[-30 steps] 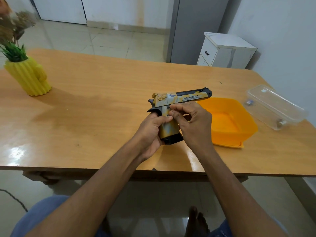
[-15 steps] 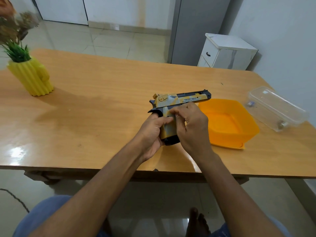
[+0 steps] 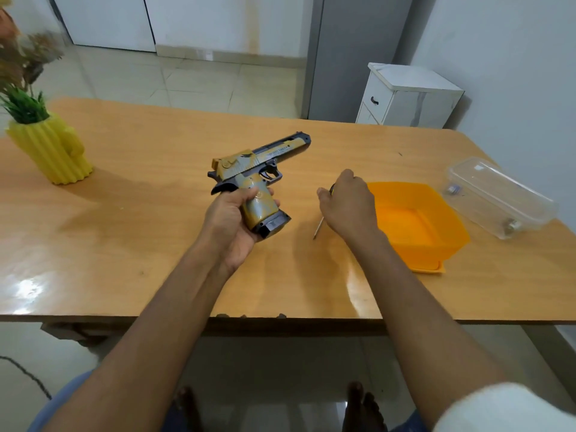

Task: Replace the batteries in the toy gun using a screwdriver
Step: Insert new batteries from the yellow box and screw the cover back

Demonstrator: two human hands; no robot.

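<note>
A yellow and grey toy gun (image 3: 255, 169) with a dark base is held above the wooden table (image 3: 156, 238). My left hand (image 3: 229, 222) grips its handle, and the barrel points away to the right. To the right, my right hand (image 3: 346, 204) is curled round a screwdriver (image 3: 318, 227). Only the thin metal shaft shows below the hand, slanting down toward the table, and a bit of dark handle shows above the thumb. The two hands are apart.
An orange plastic tub (image 3: 414, 219) stands just right of my right hand. A clear plastic box (image 3: 498, 198) with small items inside lies at the far right. A yellow cactus-shaped pot (image 3: 53, 151) with a plant is at the far left. A white cabinet (image 3: 405, 98) stands beyond the table.
My right hand has left the gun's grip and moved right, now holding the screwdriver beside the orange tub. My left hand has swung the gun left and tilted it.
</note>
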